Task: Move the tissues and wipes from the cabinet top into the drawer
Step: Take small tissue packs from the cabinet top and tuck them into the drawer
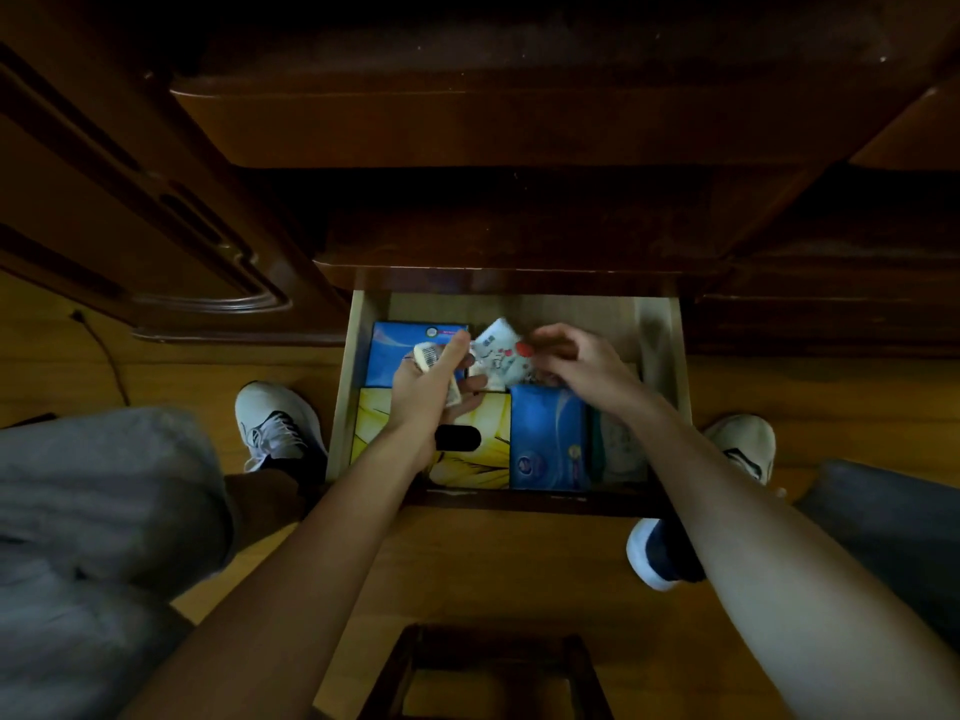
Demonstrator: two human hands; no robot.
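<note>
The pale wooden drawer (pixel 345 387) stands pulled out below the dark cabinet top (pixel 519 122). Inside lie a yellow tissue box (pixel 483 459), a blue tissue box (pixel 400 350) at the back left, a blue pack (pixel 548 439) and a pale green pack (pixel 618 449) at the right. My left hand (pixel 426 392) grips a small cream pack with a barcode (pixel 428 356). My right hand (pixel 576 366) pinches a white wipes pack with red dots (pixel 498 356) over the drawer's back half.
Dark cabinet doors (pixel 156 226) flank the drawer on the left. My shoes (pixel 275 423) stand on the wooden floor at both sides of it. A dark wooden stool frame (pixel 488 672) sits near my body. A cable (pixel 104 356) runs along the floor at left.
</note>
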